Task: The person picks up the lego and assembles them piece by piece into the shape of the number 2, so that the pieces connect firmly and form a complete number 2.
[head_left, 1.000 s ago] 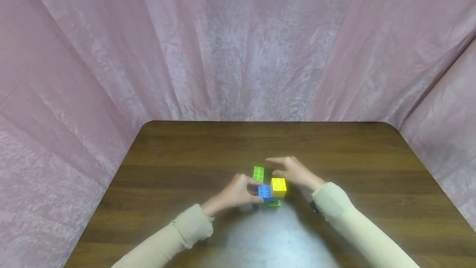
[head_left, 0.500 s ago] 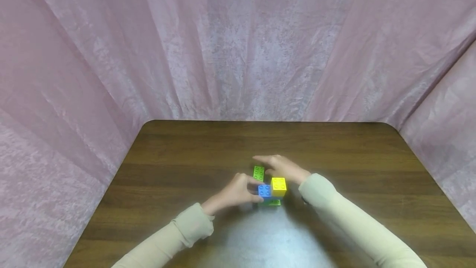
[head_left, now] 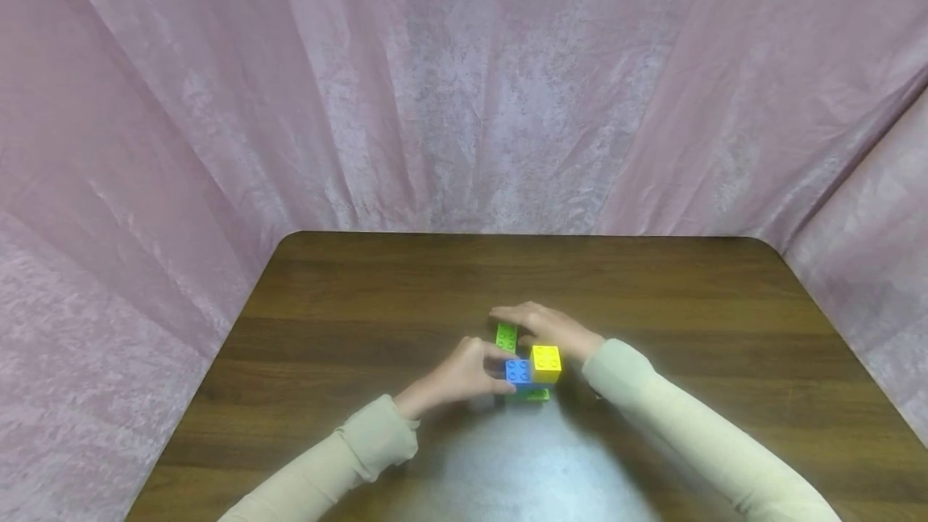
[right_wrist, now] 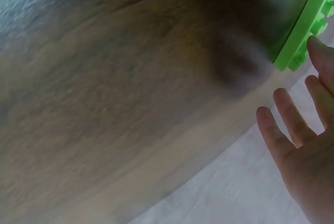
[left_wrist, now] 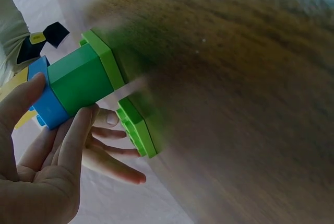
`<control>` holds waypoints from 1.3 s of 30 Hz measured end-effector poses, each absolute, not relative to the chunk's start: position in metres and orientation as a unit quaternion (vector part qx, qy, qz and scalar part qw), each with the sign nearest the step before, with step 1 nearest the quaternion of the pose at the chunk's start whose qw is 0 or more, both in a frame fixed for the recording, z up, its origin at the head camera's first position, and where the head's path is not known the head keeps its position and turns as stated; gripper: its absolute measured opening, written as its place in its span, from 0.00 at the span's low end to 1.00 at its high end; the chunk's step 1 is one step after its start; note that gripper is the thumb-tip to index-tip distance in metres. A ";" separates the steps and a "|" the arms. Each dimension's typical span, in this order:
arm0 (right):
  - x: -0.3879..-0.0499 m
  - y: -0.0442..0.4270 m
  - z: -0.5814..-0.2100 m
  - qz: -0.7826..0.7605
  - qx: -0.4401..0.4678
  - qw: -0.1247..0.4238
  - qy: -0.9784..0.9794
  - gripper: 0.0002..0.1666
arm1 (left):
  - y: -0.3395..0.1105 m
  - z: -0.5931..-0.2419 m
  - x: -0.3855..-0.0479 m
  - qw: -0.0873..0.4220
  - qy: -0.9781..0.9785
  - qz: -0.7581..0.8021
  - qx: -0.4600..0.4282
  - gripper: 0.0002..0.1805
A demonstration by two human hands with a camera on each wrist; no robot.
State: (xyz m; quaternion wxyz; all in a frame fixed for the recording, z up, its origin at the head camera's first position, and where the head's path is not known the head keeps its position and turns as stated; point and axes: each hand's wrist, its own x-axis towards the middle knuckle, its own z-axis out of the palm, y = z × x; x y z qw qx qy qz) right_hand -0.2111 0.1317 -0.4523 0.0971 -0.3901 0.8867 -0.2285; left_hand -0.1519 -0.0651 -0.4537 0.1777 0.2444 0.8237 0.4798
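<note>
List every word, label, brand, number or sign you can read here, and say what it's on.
Readable text: none.
Yellow label on the black wrist device: any marks are too small and blurred to read.
Bricks, table, curtain: no lettering can be made out.

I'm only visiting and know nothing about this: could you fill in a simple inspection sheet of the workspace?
Surface: wood-grain table, with glare on the person's side.
Job's things: toy-brick stack; bottom to top, light green base plate, green brick, blue brick, yellow brick at one end. A loose light green plate lies beyond it.
Clutter: nothing seen.
Left hand: holds the stack, thumb on the blue brick.
Right hand: fingers extended beside the loose plate; contact unclear.
Cables: nothing seen.
Surroundings: pinkish curtain behind and at both sides.
</note>
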 end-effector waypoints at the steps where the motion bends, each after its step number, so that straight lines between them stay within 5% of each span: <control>1: -0.211 0.131 -0.453 -0.226 -0.395 0.095 0.885 0.36 | -0.065 -0.453 -0.152 0.177 0.823 0.480 0.246 0.23; 39: -0.219 0.135 -0.469 -0.235 -0.392 0.075 0.886 0.19 | -0.064 -0.454 -0.151 0.184 0.822 0.484 0.235 0.23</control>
